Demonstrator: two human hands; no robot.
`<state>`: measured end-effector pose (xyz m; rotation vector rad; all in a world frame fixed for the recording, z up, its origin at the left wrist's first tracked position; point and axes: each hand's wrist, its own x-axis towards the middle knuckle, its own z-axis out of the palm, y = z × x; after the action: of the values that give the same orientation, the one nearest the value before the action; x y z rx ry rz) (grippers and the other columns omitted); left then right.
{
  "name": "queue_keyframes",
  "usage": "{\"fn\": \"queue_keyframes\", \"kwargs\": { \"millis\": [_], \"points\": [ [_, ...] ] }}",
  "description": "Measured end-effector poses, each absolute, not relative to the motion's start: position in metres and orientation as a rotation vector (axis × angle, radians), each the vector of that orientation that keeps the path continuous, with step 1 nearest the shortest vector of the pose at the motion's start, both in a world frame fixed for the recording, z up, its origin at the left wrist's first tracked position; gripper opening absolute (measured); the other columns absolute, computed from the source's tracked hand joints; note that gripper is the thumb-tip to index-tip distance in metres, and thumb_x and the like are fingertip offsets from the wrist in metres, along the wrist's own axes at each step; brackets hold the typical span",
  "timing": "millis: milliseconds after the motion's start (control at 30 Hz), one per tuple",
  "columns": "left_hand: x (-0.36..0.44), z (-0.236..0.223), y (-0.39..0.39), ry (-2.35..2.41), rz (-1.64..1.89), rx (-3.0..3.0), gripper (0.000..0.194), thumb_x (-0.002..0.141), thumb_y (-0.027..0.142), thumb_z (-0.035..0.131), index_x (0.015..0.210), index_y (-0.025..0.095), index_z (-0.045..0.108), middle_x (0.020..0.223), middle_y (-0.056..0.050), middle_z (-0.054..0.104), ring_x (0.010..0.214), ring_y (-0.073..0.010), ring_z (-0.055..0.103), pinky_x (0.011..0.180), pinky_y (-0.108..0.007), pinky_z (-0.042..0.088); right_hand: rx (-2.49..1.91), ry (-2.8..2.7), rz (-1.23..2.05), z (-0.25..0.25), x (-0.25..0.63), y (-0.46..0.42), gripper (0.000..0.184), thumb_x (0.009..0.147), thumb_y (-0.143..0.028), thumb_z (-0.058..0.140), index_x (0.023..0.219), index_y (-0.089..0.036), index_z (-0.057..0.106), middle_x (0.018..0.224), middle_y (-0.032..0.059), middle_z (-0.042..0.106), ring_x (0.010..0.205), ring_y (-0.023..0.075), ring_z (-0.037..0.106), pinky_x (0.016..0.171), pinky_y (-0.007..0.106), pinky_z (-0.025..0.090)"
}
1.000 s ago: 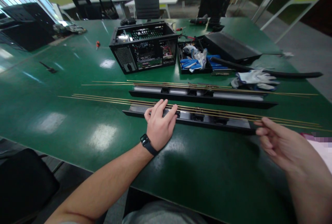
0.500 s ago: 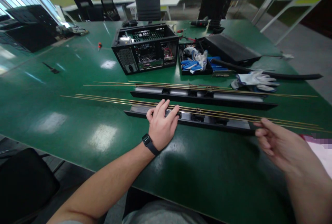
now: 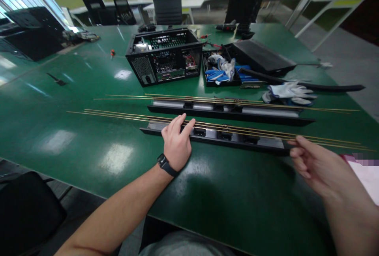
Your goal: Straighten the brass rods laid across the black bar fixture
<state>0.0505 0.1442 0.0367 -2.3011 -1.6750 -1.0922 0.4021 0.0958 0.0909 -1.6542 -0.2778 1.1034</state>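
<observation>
The green-topped table bears a long black channel rail with a silvery inside, probably set crosswise so both hands reach it. A similar black-and-silver rail lies just beyond the near rail. Over its left part, the left hand lies with fingers extended, seemingly steadying; at its right end, the right hand's fingers curl, their grip unclear. Thin brass-coloured rods run along it, overhanging both ends.
</observation>
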Motion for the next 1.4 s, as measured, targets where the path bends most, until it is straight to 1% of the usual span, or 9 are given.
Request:
{"fn": "queue_keyframes", "kwargs": {
  "millis": [133,300,433,600,700,900,1100,1233,1400],
  "points": [
    [0.045,0.037,0.148,-1.678,-1.138,-2.286,0.052,0.102,0.006,0.051,0.143,0.027,0.076,0.151,-0.014,0.074,0.141,-0.0295,0.068,0.111,-0.049,0.05,-1.635,-0.297,1.095,0.087,0.405,0.095,0.019,0.096,-0.029,0.072,0.085,-0.016,0.065,0.064,0.0,0.055,0.035,0.0087,0.038,0.027,0.018,0.025],
    [0.046,0.039,0.149,-1.705,-1.144,-2.247,0.051,0.102,0.008,0.052,0.143,0.027,0.076,0.147,-0.013,0.076,0.137,-0.0294,0.069,0.109,-0.048,0.052,-1.644,-0.308,1.08,0.088,0.404,0.095,0.019,0.092,-0.032,0.077,0.091,-0.016,0.068,0.065,-0.0001,0.056,0.036,0.0088,0.038,0.027,0.018,0.024],
    [0.046,0.039,0.149,-1.721,-1.156,-2.212,0.051,0.101,0.009,0.052,0.143,0.027,0.077,0.146,-0.013,0.076,0.136,-0.0302,0.07,0.109,-0.049,0.052,-1.647,-0.322,1.059,0.092,0.399,0.096,0.022,0.088,-0.034,0.079,0.092,-0.016,0.067,0.065,-0.0002,0.057,0.034,0.0091,0.037,0.026,0.019,0.023],
    [0.042,0.039,0.151,-1.747,-1.166,-2.205,0.054,0.099,0.006,0.053,0.142,0.027,0.077,0.149,-0.014,0.074,0.137,-0.0314,0.069,0.113,-0.051,0.051,-1.65,-0.296,1.051,0.097,0.395,0.097,0.016,0.091,-0.029,0.073,0.089,-0.015,0.066,0.065,0.0012,0.059,0.034,0.0092,0.037,0.026,0.019,0.023],
    [0.04,0.039,0.152,-1.737,-1.166,-2.209,0.053,0.098,0.006,0.053,0.14,0.026,0.078,0.148,-0.014,0.074,0.136,-0.0317,0.069,0.113,-0.052,0.051,-1.666,-0.283,1.057,0.098,0.394,0.097,0.017,0.092,-0.029,0.072,0.086,-0.015,0.064,0.065,0.0018,0.059,0.034,0.0089,0.037,0.026,0.019,0.023],
    [0.041,0.04,0.154,-1.758,-1.155,-2.2,0.052,0.096,0.004,0.054,0.136,0.026,0.079,0.148,-0.015,0.074,0.137,-0.033,0.068,0.115,-0.055,0.05,-1.635,-0.313,1.063,0.093,0.398,0.097,0.015,0.09,-0.028,0.073,0.087,-0.016,0.065,0.066,0.0013,0.059,0.035,0.0091,0.038,0.027,0.019,0.023],
    [0.04,0.042,0.154,-1.795,-1.107,-2.186,0.051,0.094,0.004,0.056,0.132,0.027,0.081,0.149,-0.014,0.073,0.138,-0.0334,0.066,0.116,-0.055,0.049,-1.652,-0.299,1.064,0.094,0.397,0.097,0.023,0.084,-0.035,0.077,0.088,-0.015,0.067,0.065,0.0007,0.058,0.034,0.0089,0.037,0.027,0.019,0.023],
    [0.045,0.044,0.151,-1.794,-1.099,-2.197,0.046,0.096,0.01,0.06,0.134,0.026,0.08,0.15,-0.013,0.073,0.141,-0.0337,0.064,0.119,-0.055,0.044,-1.649,-0.292,1.07,0.094,0.398,0.097,0.031,0.075,-0.04,0.082,0.087,-0.015,0.068,0.064,0.0015,0.06,0.033,0.0093,0.036,0.026,0.02,0.021],
    [0.051,0.044,0.147,-1.719,-1.122,-2.209,0.04,0.099,0.014,0.062,0.132,0.027,0.081,0.148,-0.013,0.075,0.142,-0.0342,0.065,0.12,-0.058,0.037,-1.631,-0.308,1.081,0.087,0.403,0.096,0.041,0.066,-0.044,0.088,0.088,-0.015,0.069,0.065,0.0026,0.062,0.034,0.009,0.039,0.026,0.02,0.023]
  ]
}}
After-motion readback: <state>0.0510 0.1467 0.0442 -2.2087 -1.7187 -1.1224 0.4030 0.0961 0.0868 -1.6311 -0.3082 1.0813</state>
